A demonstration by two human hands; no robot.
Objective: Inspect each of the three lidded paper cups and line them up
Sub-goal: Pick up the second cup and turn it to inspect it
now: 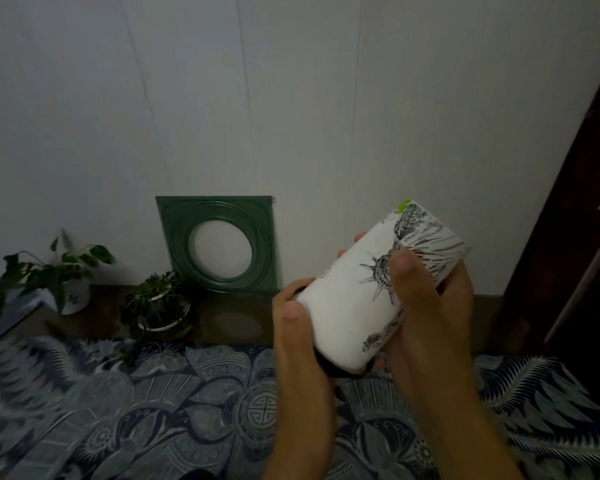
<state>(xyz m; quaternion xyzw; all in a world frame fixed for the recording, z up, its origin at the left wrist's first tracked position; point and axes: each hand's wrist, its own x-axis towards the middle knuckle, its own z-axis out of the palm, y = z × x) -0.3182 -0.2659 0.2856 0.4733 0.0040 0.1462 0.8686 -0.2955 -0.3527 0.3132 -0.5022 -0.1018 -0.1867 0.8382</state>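
Observation:
A white paper cup with black line drawings is held tilted in the air, its dark lid end pointing down toward me and its base up to the right. My left hand grips the lid end, thumb on the cup's side. My right hand wraps the upper part, thumb across the drawing. Only this one cup is in view.
A table under a blue-grey patterned cloth lies below. At the back stand two potted plants and a green square frame leaning on the white wall. A dark wooden panel rises at the right.

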